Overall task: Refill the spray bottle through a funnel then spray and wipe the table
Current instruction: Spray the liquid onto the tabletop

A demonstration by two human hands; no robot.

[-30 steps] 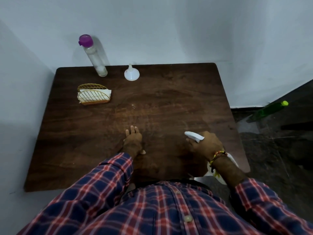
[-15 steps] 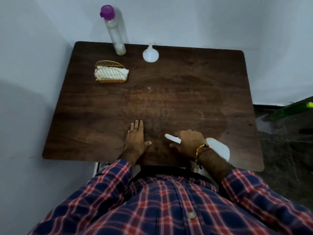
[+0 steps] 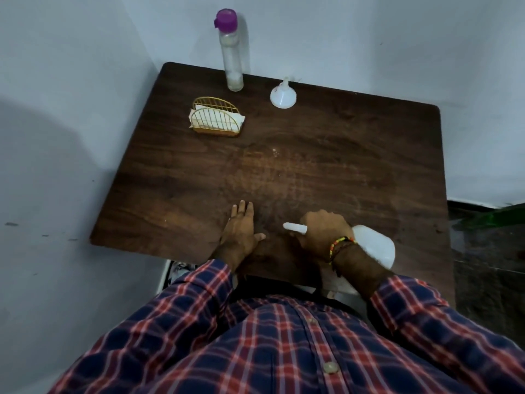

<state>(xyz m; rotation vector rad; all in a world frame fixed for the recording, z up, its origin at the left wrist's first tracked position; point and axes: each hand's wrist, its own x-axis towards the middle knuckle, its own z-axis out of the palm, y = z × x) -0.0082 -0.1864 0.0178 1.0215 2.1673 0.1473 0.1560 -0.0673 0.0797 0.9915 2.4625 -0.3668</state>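
The left hand (image 3: 240, 234) lies flat on the table (image 3: 355, 155), fingers straight and together. The right hand (image 3: 322, 233) curls its fingers around the spray bottle (image 3: 375, 245).

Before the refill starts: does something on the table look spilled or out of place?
Nothing is spilled. The funnel stands wide end down near the far edge. Pale specks dot the table centre.

Gold wire napkin holder (image 3: 216, 120) far left on tabletop; green bottle (image 3: 494, 218) on floor, right.
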